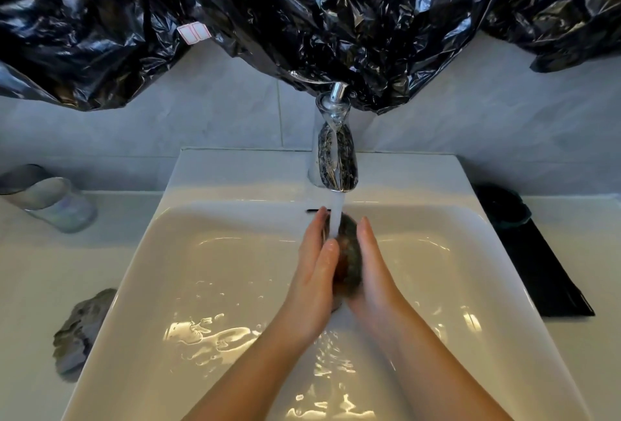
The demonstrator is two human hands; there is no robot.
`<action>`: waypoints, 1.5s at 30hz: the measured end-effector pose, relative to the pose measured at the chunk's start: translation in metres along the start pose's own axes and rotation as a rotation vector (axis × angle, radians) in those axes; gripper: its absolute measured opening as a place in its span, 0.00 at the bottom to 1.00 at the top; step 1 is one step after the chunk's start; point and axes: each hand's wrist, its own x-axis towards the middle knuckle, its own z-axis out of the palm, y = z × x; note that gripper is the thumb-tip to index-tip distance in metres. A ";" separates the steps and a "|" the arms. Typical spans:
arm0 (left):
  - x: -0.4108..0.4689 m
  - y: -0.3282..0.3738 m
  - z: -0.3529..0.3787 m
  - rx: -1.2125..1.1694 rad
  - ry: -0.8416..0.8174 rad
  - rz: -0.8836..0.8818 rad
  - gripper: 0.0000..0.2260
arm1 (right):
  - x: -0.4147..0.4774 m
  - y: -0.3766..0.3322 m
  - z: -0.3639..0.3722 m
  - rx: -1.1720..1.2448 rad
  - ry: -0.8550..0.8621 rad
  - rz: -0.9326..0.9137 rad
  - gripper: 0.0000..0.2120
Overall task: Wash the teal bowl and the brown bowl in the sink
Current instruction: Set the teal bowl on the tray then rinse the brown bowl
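A small brown bowl (349,252) stands on its edge between my two hands, under the water stream (336,219) from the tap (336,155), above the white sink (201,269). My left hand (316,272) holds its left side, with the thumb laid over the rim. My right hand (373,269) presses flat, straight fingers against the bowl's outer side. A dark teal bowl (504,207) sits on the counter to the right of the sink, at the far end of a black mat (544,279).
A clear glass cup (50,200) stands on the counter at the left. A grey cloth (82,330) lies by the sink's left rim. Water pools in the basin. Black plastic sheeting (302,17) hangs over the wall behind the tap.
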 end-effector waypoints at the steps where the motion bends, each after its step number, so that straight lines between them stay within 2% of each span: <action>1: 0.001 0.001 -0.001 0.071 -0.007 0.052 0.21 | 0.000 0.000 -0.002 0.047 0.007 0.014 0.24; 4: 0.004 0.004 -0.009 0.319 -0.002 0.214 0.18 | 0.001 -0.003 -0.005 0.184 -0.008 0.078 0.25; 7: 0.010 0.004 -0.011 0.452 0.067 0.154 0.25 | 0.002 -0.004 -0.003 0.250 -0.030 0.141 0.21; 9: 0.015 0.004 -0.010 0.525 0.131 0.075 0.25 | 0.002 -0.005 -0.001 0.263 -0.029 0.148 0.21; 12: 0.022 0.001 -0.015 0.481 0.226 -0.029 0.22 | 0.001 -0.001 0.001 0.218 -0.069 0.114 0.20; 15: 0.026 0.000 -0.024 0.465 0.232 -0.092 0.23 | 0.002 0.003 0.003 0.159 -0.095 0.108 0.20; 17: 0.028 0.002 -0.029 0.408 0.248 -0.132 0.19 | 0.004 0.004 0.002 0.133 -0.082 0.104 0.19; 19: 0.027 0.005 -0.032 0.340 0.234 -0.183 0.13 | 0.006 0.002 0.002 0.118 -0.044 0.099 0.19; 21: 0.026 0.008 -0.035 0.226 0.171 -0.198 0.12 | 0.006 -0.002 0.000 0.110 0.006 0.099 0.20; 23: 0.023 0.011 -0.039 0.057 0.028 -0.202 0.18 | 0.007 -0.007 -0.004 0.096 0.039 0.088 0.22; 25: 0.020 0.014 -0.043 -0.022 -0.081 -0.208 0.28 | 0.008 -0.011 -0.008 0.058 0.054 0.063 0.22; 27: 0.017 0.017 -0.043 -0.010 -0.085 -0.232 0.34 | 0.006 -0.013 -0.009 0.025 0.049 0.042 0.20; 29: 0.016 0.019 -0.037 0.060 0.008 -0.260 0.30 | 0.004 -0.015 -0.008 -0.042 0.028 0.007 0.17; 31: 0.017 0.020 -0.032 0.222 0.140 -0.266 0.17 | 0.002 -0.014 -0.008 -0.189 0.017 -0.069 0.15; 33: 0.018 0.019 -0.032 0.302 0.227 -0.225 0.12 | 0.000 -0.014 -0.008 -0.331 0.024 -0.131 0.13; 35: 0.015 0.020 -0.032 0.188 0.226 -0.221 0.13 | 0.000 -0.014 -0.005 -0.426 0.054 -0.176 0.11; 38: 0.013 0.023 -0.031 -0.153 0.205 -0.406 0.22 | 0.003 -0.010 -0.004 -0.527 0.138 -0.258 0.12; 40: 0.012 0.026 -0.031 -0.351 0.184 -0.493 0.23 | 0.005 -0.007 -0.004 -0.534 0.180 -0.272 0.14; 42: 0.011 0.027 -0.030 -0.379 0.179 -0.441 0.22 | 0.007 -0.003 -0.004 -0.536 0.190 -0.231 0.16; 43: 0.011 0.026 -0.031 -0.301 0.176 -0.342 0.20 | 0.007 -0.003 -0.004 -0.513 0.186 -0.163 0.18; 45: 0.006 0.026 -0.032 0.004 0.132 -0.069 0.13 | 0.006 -0.007 -0.007 -0.316 0.119 0.059 0.24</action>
